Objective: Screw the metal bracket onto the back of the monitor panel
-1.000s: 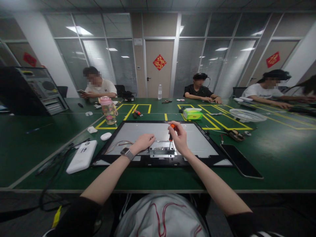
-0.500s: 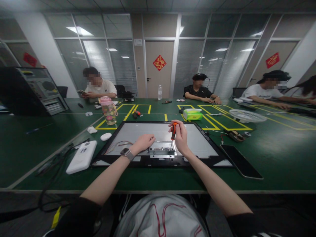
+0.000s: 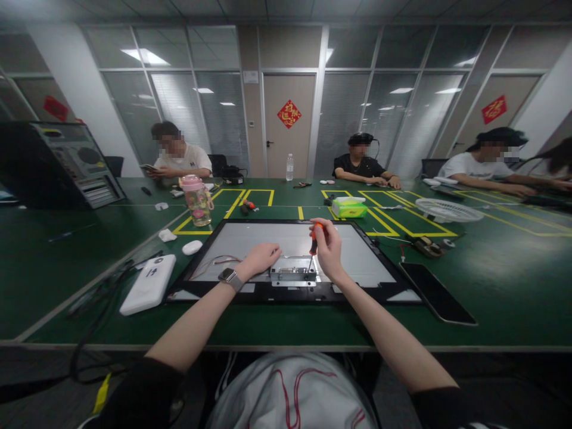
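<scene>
My right hand (image 3: 329, 245) is closed around an orange-and-black screwdriver (image 3: 314, 242). The tool stands nearly upright, its tip at the right end of a metal bracket (image 3: 292, 275) with a small board in it. At the bracket's upper left corner, my left hand (image 3: 260, 259) rests with fingers curled together. Whatever may be in those fingers is hidden. Beneath both hands lies a large flat display panel (image 3: 366, 253), grey with a black frame. Thin wires (image 3: 218, 260) run across the panel to the left of my left hand.
On the left are a white power bank (image 3: 149, 285), a white case (image 3: 192, 247), cables and a pink bottle (image 3: 195, 201). A black phone (image 3: 438, 293) lies by the panel's right corner. Beyond are a green tissue pack (image 3: 349, 207) and a white fan grille (image 3: 448, 210). Several people sit across the table.
My right hand's fingers have shifted slightly around the screwdriver handle, which now tilts a little differently. The tip stays at the bracket. My left hand has not moved.
</scene>
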`<state>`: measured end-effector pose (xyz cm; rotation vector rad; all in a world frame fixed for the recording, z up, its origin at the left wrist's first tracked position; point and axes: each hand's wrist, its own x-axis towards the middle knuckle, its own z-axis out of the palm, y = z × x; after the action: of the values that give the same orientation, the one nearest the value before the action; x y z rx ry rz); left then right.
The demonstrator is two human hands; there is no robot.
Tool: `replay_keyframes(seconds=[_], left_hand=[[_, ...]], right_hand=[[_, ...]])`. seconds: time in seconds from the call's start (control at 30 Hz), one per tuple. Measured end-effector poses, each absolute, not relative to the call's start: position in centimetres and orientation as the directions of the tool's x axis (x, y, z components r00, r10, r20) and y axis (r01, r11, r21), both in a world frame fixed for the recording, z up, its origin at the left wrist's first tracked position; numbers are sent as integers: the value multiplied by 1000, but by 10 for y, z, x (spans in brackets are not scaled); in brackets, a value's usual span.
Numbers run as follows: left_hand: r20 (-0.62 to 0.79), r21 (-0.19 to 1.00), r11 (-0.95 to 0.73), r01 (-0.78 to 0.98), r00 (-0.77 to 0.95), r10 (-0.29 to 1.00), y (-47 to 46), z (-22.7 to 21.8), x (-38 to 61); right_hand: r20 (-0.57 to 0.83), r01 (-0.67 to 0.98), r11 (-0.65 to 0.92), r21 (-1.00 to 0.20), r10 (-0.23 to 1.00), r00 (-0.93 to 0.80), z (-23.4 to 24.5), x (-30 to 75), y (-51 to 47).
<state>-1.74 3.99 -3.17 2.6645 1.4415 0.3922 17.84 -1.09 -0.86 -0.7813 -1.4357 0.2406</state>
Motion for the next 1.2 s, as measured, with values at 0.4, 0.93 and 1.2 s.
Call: replay_keyframes(seconds=[0.4,0.93,1.2], left_hand=[[172,201,-541,817,514,840,38,-30,-17],[184,201,-556,807,526,830,42,-33,-18],[178,199,-547,813,519,836,41,-32,-17]], right_hand=[[774,241,736,-633,608,175,-7,175,-12],[834,390,738,-551,500,232,-6,176,-12],[740,207,711,-672,631,233,-10,175,-10]])
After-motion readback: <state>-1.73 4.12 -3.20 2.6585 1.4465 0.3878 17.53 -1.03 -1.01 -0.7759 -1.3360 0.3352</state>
